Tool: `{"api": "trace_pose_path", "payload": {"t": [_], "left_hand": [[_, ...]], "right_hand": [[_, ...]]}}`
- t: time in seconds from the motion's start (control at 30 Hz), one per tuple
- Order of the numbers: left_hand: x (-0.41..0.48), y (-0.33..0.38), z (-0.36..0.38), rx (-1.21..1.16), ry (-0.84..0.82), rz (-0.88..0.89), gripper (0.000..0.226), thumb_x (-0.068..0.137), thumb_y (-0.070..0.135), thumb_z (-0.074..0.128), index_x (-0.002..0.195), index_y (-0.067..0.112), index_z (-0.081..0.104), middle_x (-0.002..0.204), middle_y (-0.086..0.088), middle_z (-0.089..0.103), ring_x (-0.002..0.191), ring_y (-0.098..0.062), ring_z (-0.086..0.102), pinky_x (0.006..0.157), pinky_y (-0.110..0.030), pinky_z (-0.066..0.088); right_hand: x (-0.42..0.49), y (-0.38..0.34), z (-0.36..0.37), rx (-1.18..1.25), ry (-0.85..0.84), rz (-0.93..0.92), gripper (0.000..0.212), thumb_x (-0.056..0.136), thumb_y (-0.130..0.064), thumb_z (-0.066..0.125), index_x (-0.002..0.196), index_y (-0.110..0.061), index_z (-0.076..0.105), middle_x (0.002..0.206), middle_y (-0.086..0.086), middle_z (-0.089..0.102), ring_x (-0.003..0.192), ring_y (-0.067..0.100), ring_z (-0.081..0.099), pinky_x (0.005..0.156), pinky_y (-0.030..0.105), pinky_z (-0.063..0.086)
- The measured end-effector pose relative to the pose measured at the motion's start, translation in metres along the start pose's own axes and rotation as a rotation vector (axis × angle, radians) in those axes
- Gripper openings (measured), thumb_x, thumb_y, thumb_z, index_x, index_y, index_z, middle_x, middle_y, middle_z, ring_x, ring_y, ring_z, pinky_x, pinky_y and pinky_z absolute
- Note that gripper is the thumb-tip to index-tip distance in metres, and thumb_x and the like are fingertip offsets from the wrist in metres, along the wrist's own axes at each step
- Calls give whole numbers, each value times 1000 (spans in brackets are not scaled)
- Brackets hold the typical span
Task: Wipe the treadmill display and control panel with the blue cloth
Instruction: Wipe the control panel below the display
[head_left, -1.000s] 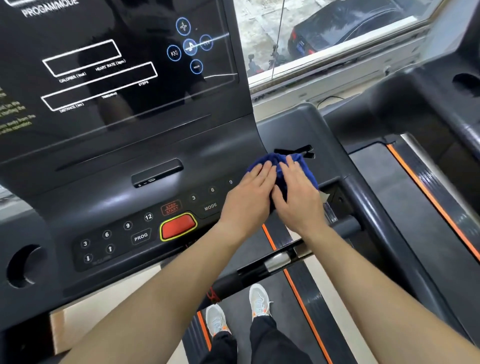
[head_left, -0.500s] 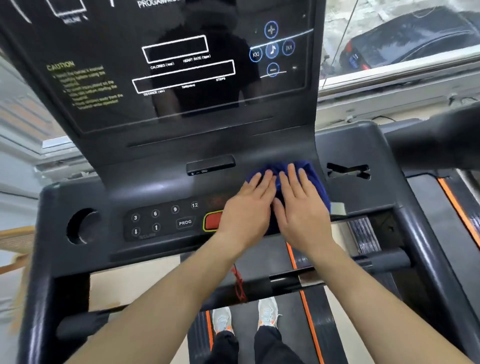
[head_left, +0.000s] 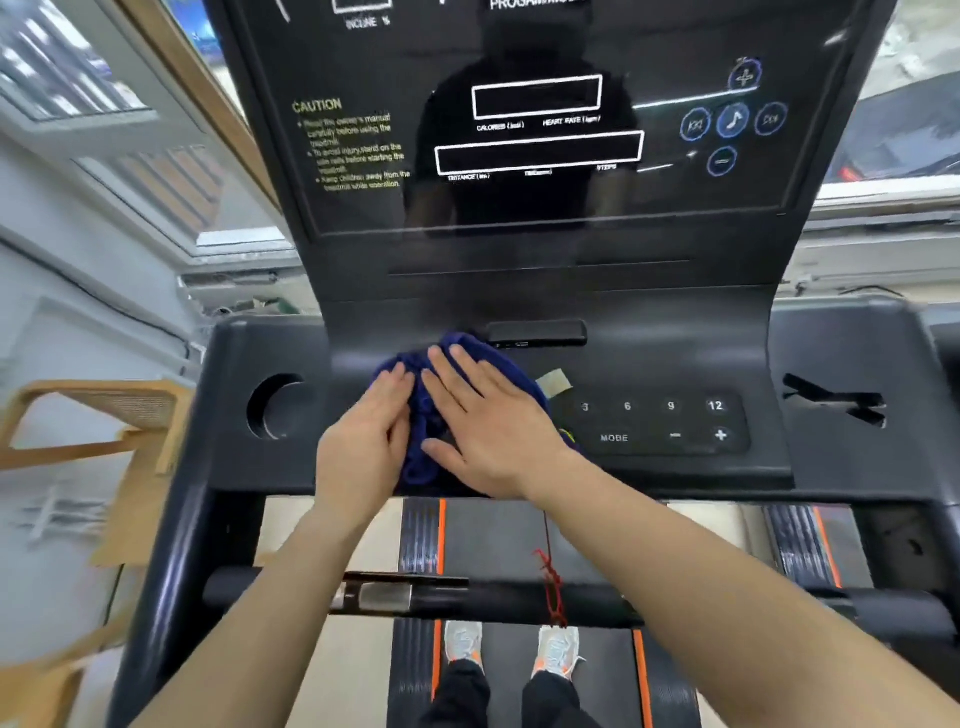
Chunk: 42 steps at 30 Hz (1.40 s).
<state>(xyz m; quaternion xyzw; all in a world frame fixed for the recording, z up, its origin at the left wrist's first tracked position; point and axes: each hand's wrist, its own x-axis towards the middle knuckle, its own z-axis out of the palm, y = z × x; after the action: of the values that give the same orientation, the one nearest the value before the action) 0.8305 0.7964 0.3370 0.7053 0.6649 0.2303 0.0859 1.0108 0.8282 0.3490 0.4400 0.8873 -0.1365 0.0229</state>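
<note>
The blue cloth (head_left: 423, 421) lies bunched on the left half of the dark control panel (head_left: 670, 364), covering the buttons there. My left hand (head_left: 363, 441) presses flat on the cloth's left side. My right hand (head_left: 483, 426) presses flat on its right side, fingers spread. A pale tag (head_left: 553, 382) sticks out from the cloth's right edge. The glossy black display (head_left: 545, 130) rises above the panel, untouched. The right button group (head_left: 670, 423), with numbers, MODE, minus and plus, is uncovered.
A round cup holder (head_left: 275, 408) sits at the panel's left end, and an X-shaped slot (head_left: 836, 408) at its right. A black handlebar (head_left: 467, 597) with a red cord (head_left: 553, 587) crosses below my arms. A wooden chair (head_left: 88, 421) stands left; windows lie behind.
Both hands and the cloth have slid left along the control panel, from its right end across the middle to its left half. The right button group is now uncovered.
</note>
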Motion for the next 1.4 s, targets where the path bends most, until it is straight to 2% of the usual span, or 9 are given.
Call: {"api": "trace_pose_path", "payload": {"t": [0.13,0.23,0.4,0.57,0.7,0.93,1.1,1.2,1.4], "left_hand": [[37,6,9,-53,164,-78,31,91,4,67,122,8,70,121,-8,70,113,-22,67,98,-23,46],[59,28,28,-84,234,58,27,88,2,69,115,3,73,119,-13,70,110,-22,68,98,-20,45],[74,92,65,-14,169,342,30,85,0,66,113,3,73,122,-15,69,109,-26,69,76,-37,62],[88,167,97,9,-85,618,36,84,4,59,118,7,70,132,-12,64,116,-24,65,78,-41,61],[94,170,94,-2,-40,716,40,79,3,69,118,8,71,132,-9,65,117,-23,65,95,-38,54],[90,41,29,156,188,611,39,92,2,54,130,5,64,140,-10,58,124,-24,61,104,-39,49],[67,-12,1,140,211,324,30,80,0,72,108,10,75,114,-5,74,97,-26,72,77,-39,60],[71,10,-13,-17,226,163,24,81,1,68,102,11,73,105,-4,74,92,-25,69,77,-37,56],[74,70,19,-107,116,182,28,87,2,60,112,8,72,112,-6,71,98,-25,67,85,-38,55]], "right_hand": [[31,14,-18,-197,92,15,76,101,-61,17,160,-15,5,168,2,-5,155,21,-10,125,40,0],[11,43,-25,-187,151,51,75,100,-60,19,160,-15,10,169,2,-1,155,21,-2,125,41,7],[-51,102,-20,-175,201,265,74,100,-56,24,159,-12,22,168,5,7,155,23,10,124,43,17],[-114,149,-8,-70,215,573,77,98,-59,15,160,-14,9,167,6,-7,155,25,1,125,45,11],[-111,145,-11,41,249,671,81,96,-58,13,159,-9,7,167,14,-7,155,31,-1,124,48,11],[-23,73,-13,-11,267,374,75,100,-54,24,159,-9,11,166,16,-8,154,34,-6,125,46,6],[6,42,-23,-200,194,134,74,98,-48,45,159,-14,21,168,6,4,155,27,9,125,43,10],[13,37,-32,-270,211,140,70,99,-43,44,158,-10,23,168,7,7,154,26,13,125,41,9],[-34,61,-22,-126,210,324,64,100,-43,37,155,-11,33,168,5,12,154,24,17,123,43,19]]}}
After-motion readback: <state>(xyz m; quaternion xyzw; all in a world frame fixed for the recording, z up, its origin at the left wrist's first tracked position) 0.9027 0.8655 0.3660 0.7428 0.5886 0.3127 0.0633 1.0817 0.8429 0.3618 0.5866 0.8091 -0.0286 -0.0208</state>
